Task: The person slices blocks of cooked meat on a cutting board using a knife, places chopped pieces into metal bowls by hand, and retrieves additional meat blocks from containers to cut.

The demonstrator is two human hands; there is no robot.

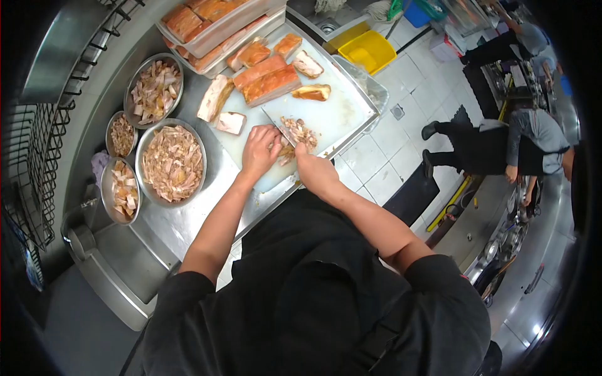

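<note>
My right hand [318, 173] is closed around the handle of a knife [276, 125], whose blade points up and to the left over the white cutting board [342, 103]. Beside the blade, my left hand [260, 150] has its fingers curled down on pork meat [286, 154], partly hidden by the fingers. Chopped pork pieces [303, 130] lie on the blade's other side. Farther up the board sit roast pork slabs with orange-brown skin [269, 81]. Two pale cut blocks, a taller one [215, 98] and a smaller one [231, 123], rest left of them.
Steel bowls of cut meat stand at left: a large one [204, 168], one behind it [180, 94], and two smaller ones. Stacked plastic tubs [207, 39] hold more slabs. A yellow basin [370, 52] is beyond the board. Other people [533, 141] stand at right.
</note>
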